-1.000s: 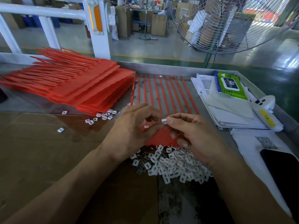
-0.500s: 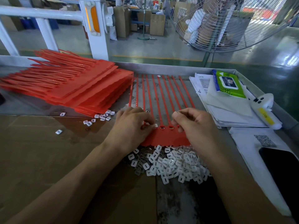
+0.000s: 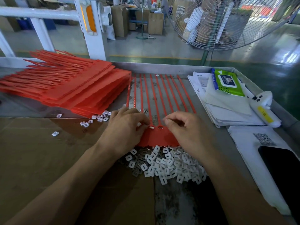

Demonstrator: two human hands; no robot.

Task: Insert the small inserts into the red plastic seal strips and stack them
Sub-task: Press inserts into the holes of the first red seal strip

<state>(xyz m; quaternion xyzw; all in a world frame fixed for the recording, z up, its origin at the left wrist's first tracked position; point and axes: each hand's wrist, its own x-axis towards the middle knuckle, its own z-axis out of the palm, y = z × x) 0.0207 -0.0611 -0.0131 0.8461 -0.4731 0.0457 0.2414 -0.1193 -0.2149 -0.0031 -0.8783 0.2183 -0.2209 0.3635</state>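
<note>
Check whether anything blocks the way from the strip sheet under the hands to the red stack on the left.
Nothing visible blocks it. The strip sheet lies right beside the red stack; only a few loose inserts lie flat by the stack's near edge.

Little can be read: the yellow label [image 3: 265,115] on the white handheld device [image 3: 263,109] carries small digits, seemingly "1105". The white sheet [image 3: 250,140] shows a QR code [image 3: 263,139].
</note>
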